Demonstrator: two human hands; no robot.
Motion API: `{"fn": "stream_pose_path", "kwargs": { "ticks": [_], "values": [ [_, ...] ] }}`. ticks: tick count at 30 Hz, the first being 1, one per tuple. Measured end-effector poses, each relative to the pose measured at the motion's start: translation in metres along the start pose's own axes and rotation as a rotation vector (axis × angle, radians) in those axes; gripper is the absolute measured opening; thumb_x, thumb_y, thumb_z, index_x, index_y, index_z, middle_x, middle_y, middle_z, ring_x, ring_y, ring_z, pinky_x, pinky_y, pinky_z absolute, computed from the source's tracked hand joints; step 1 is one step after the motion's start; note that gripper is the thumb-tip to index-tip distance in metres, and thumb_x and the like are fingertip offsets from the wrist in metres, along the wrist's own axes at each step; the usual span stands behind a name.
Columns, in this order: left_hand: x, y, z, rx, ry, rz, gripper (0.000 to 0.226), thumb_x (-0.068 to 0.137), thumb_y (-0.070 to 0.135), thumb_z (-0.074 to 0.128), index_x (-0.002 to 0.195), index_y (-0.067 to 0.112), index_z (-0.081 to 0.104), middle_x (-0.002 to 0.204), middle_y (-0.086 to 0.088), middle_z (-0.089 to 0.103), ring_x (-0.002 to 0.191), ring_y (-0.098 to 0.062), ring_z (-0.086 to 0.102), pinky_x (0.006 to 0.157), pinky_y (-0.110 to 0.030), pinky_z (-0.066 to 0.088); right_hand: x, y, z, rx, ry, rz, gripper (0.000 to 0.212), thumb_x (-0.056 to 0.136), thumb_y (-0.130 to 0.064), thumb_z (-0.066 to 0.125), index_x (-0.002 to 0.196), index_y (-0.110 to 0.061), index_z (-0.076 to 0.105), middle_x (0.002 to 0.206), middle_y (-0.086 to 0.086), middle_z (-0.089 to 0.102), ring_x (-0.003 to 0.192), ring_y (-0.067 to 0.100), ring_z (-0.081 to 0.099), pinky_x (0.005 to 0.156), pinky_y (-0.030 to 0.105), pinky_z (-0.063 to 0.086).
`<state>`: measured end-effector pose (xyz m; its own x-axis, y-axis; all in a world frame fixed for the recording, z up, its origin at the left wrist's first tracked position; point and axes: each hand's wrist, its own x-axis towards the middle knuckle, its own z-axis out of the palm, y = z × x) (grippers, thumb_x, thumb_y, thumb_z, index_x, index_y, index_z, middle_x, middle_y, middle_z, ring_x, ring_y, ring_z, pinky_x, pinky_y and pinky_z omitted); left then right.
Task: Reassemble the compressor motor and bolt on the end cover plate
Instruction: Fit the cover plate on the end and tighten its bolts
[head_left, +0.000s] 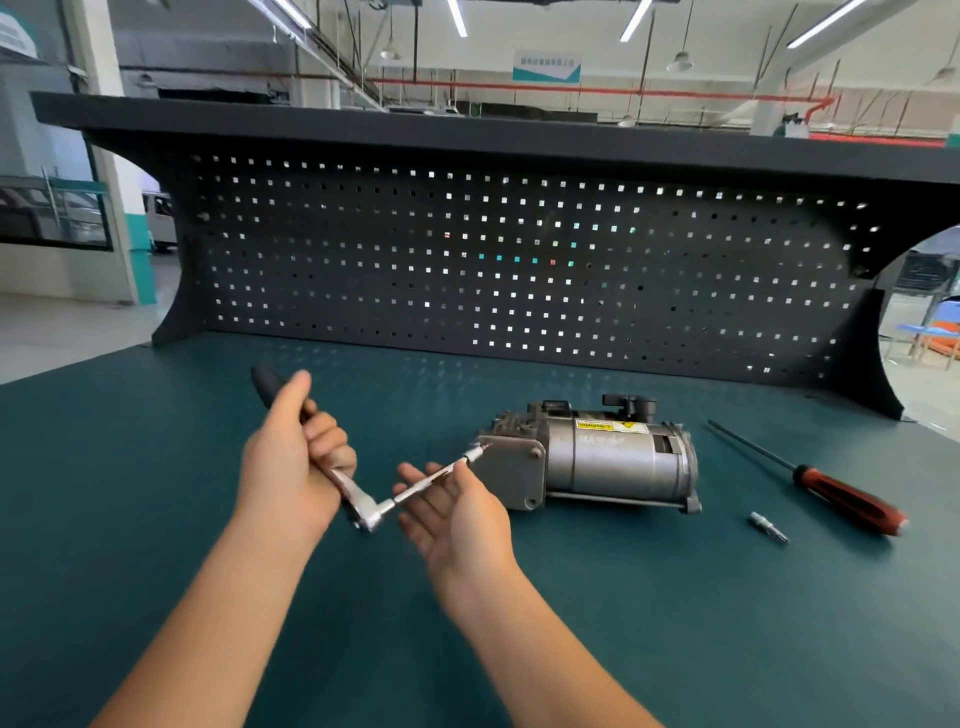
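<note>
Green bench filled the lower frame, black pegboard ran across the upper middle. Motor lay on its side right of center, plate on its left end, 2 bolts showing on it. Left hand, left of center, was clamped round the ratchet handle. Right hand, center, was spread palm-up, fingers relaxed under the extension; its tip sat at the plate's upper-left corner. Screwdriver lay far right, well apart from the motor, 1 bit near its handle.
</note>
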<state>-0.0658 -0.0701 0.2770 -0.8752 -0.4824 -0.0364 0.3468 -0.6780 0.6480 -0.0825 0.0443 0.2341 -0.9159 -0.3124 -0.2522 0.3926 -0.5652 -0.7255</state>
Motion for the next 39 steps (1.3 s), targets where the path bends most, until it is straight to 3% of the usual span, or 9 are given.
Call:
{"fn": "stream_pose_path", "kwargs": {
  "ticks": [3, 10, 13, 25, 39],
  "values": [
    [-0.013, -0.011, -0.011, -0.027, 0.002, -0.027, 0.033, 0.091, 0.029, 0.052, 0.063, 0.022, 0.037, 0.038, 0.011, 0.024, 0.028, -0.004, 0.022, 0.030, -0.014, 0.019, 0.006, 0.006, -0.001, 0.092, 0.075, 0.019, 0.023, 0.102, -0.022, 0.037, 0.096, -0.008, 0.053, 0.068, 0.004, 0.069, 0.061, 0.018, 0.065, 0.057, 0.029, 0.047],
    [-0.035, -0.014, -0.030, -0.096, -0.015, 0.041, 0.038, 0.091, 0.026, 0.047, 0.054, 0.022, 0.038, 0.039, 0.011, 0.021, 0.027, -0.006, 0.020, 0.030, -0.015, 0.019, 0.010, 0.009, -0.007, -0.067, 0.014, -0.053, 0.014, 0.101, -0.026, 0.036, 0.105, -0.021, 0.049, 0.055, -0.001, 0.067, 0.041, 0.012, 0.058, 0.047, 0.021, 0.045],
    [-0.041, -0.016, -0.032, -0.134, 0.000, 0.059, 0.038, 0.090, 0.026, 0.047, 0.053, 0.022, 0.037, 0.040, 0.011, 0.021, 0.028, -0.006, 0.019, 0.030, -0.016, 0.019, 0.012, 0.006, -0.010, -0.111, -0.024, -0.079, 0.017, 0.101, -0.026, 0.037, 0.100, -0.020, 0.052, 0.052, -0.001, 0.064, 0.040, 0.012, 0.056, 0.042, 0.018, 0.043],
    [-0.046, -0.027, -0.024, -0.112, 0.010, 0.091, 0.035, 0.090, 0.024, 0.047, 0.057, 0.021, 0.035, 0.043, 0.010, 0.022, 0.032, -0.008, 0.020, 0.032, -0.018, 0.023, 0.022, 0.001, -0.020, -0.157, -0.043, -0.108, 0.017, 0.100, -0.027, 0.039, 0.098, -0.021, 0.055, 0.050, -0.003, 0.058, 0.040, 0.011, 0.053, 0.046, 0.020, 0.036],
    [-0.046, -0.032, -0.022, -0.152, 0.064, 0.073, 0.034, 0.091, 0.029, 0.049, 0.061, 0.021, 0.035, 0.045, 0.010, 0.022, 0.034, -0.009, 0.021, 0.033, -0.018, 0.024, 0.022, -0.002, -0.022, -0.150, -0.047, -0.084, 0.015, 0.100, -0.027, 0.041, 0.100, -0.023, 0.055, 0.049, -0.004, 0.058, 0.039, 0.010, 0.054, 0.043, 0.017, 0.040]
  ]
}}
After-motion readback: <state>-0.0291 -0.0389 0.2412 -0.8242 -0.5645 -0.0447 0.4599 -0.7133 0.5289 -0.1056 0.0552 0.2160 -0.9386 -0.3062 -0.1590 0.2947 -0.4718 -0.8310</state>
